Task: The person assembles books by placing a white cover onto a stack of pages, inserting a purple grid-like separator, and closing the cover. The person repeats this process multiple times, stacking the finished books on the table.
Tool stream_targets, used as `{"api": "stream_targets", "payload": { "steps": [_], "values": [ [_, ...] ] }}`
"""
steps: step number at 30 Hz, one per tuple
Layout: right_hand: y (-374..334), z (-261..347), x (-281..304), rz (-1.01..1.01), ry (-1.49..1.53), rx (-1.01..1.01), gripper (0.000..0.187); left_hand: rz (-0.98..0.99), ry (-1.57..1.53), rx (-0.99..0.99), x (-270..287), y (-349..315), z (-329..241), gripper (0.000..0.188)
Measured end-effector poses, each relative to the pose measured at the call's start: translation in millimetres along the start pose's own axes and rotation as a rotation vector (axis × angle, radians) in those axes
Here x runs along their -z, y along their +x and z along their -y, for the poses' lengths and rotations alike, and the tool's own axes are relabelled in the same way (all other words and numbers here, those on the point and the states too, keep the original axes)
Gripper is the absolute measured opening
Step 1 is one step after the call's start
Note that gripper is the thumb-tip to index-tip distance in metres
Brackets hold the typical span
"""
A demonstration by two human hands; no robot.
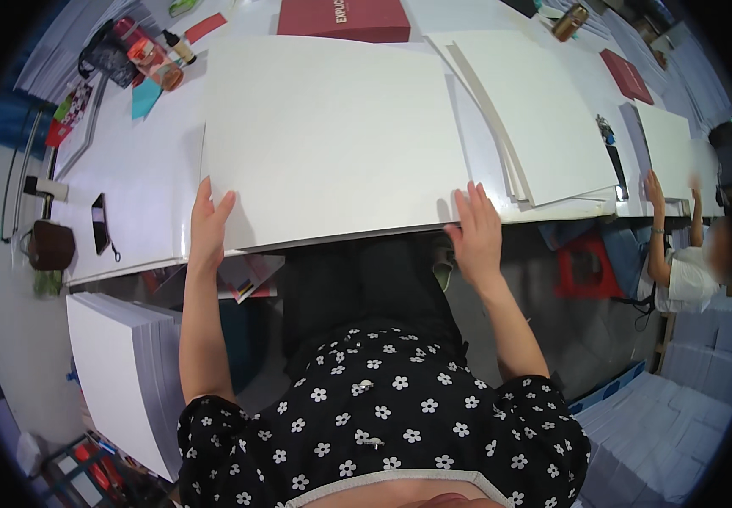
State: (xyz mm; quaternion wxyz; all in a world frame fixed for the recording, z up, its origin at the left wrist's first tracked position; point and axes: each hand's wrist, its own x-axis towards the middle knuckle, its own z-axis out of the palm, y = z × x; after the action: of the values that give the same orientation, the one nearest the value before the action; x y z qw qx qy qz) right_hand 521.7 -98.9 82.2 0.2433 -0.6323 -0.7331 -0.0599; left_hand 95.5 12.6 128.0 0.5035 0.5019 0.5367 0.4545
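Note:
A large white board lies flat on the white table, its near edge at the table's front edge. My left hand rests flat on the board's near left corner, fingers spread. My right hand presses flat on the near right corner, fingers apart. Neither hand grips anything. To the right, a fanned stack of similar white boards lies beside it.
A dark red box sits behind the board. Bottles and a pouch stand at far left; a phone lies near the left edge. A tall pile of white sheets stands lower left. Another person works at right.

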Motion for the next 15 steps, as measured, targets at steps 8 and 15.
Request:
{"api": "stream_targets", "payload": {
  "steps": [8,15],
  "values": [
    [-15.2,32.9,-12.2,0.158,0.042,0.128,0.08,-0.005,0.011,0.014,-2.9,-0.6,-2.5,0.05],
    [-15.8,32.9,-15.8,0.177,0.002,0.13,0.076,-0.026,-0.008,0.039,-5.3,1.5,0.2,0.048]
  ]
}}
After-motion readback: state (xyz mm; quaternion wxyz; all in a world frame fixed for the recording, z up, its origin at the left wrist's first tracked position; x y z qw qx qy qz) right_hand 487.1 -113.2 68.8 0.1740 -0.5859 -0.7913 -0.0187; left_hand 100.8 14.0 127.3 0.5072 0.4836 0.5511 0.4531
